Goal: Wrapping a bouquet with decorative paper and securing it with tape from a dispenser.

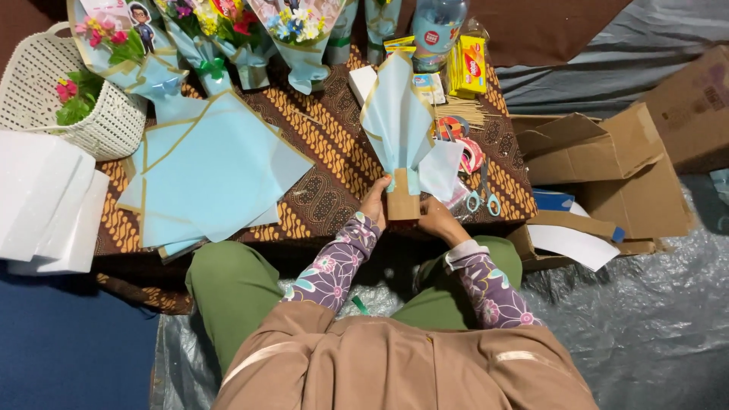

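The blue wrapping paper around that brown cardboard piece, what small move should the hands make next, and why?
Probably gather the loose right flap inward against the cardboard piece. The left hand and right hand both pinch its base, the light blue wrapping paper stands up like a cone, but its lower right flap hangs open, unfolded.

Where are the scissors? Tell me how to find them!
Look at the low table with the brown patterned cloth, then go to its right edge, next to the cardboard boxes. The scissors lie there just beyond the person's right hand, and only they have two pale blue finger loops.
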